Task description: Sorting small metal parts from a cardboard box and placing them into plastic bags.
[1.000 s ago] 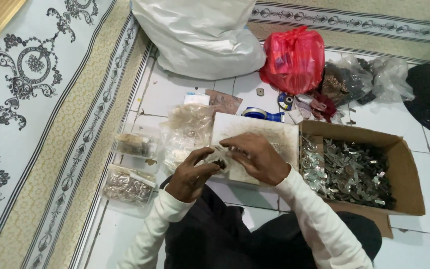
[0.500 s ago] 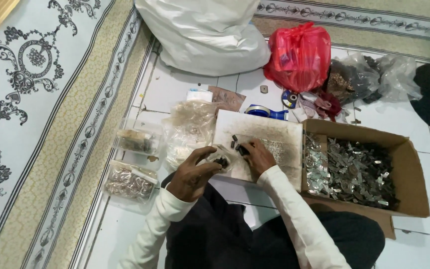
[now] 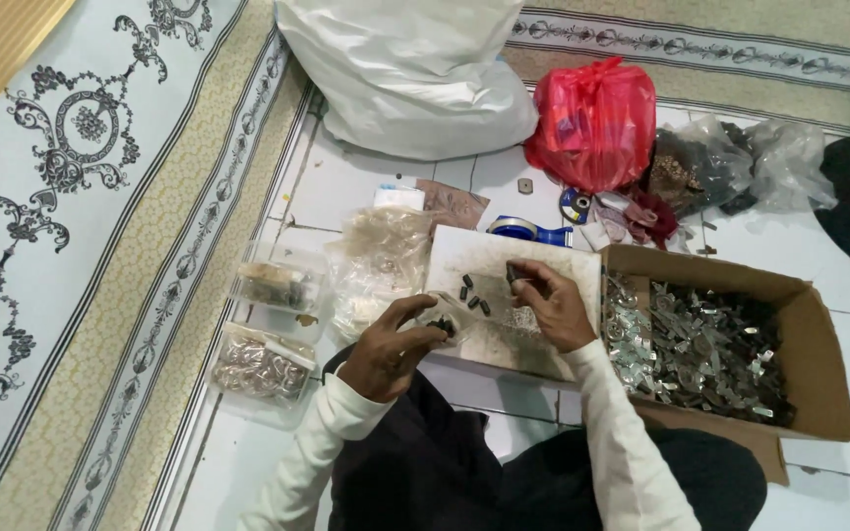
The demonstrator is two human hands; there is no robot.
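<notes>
- The right hand (image 3: 555,307) has moved out over the flat white board (image 3: 543,258) on the person's lap; a second ago it was pressed against the left hand near the board's left edge. Its fingertips are narrowed around one small dark clip-like piece (image 3: 512,272), lifted just above the board.
- The left hand (image 3: 388,346) has stayed at the board's near left corner, curled around a cluster of the same small dark pieces (image 3: 441,324). Exactly how many it holds cannot be told.
- A few loose small dark pieces (image 3: 471,293) lie on the board between the two hands, apart from both.
- With the hands now separated, the work looks to be in a picking stage: one piece in the right hand, a gathered lot in the left.
- To the right, touching the board's edge, an open brown cardboard box (image 3: 819,339) holds a heap of shiny metal and dark parts (image 3: 710,349).
- To the left, on the white tiled floor (image 3: 346,182), stand two clear plastic tubs (image 3: 266,366) of small parts and a crumpled clear plastic bag (image 3: 381,258).
- Further off lie a tied red plastic bag (image 3: 597,123), a big white sack (image 3: 415,69) and a blue tape dispenser (image 3: 528,232).
</notes>
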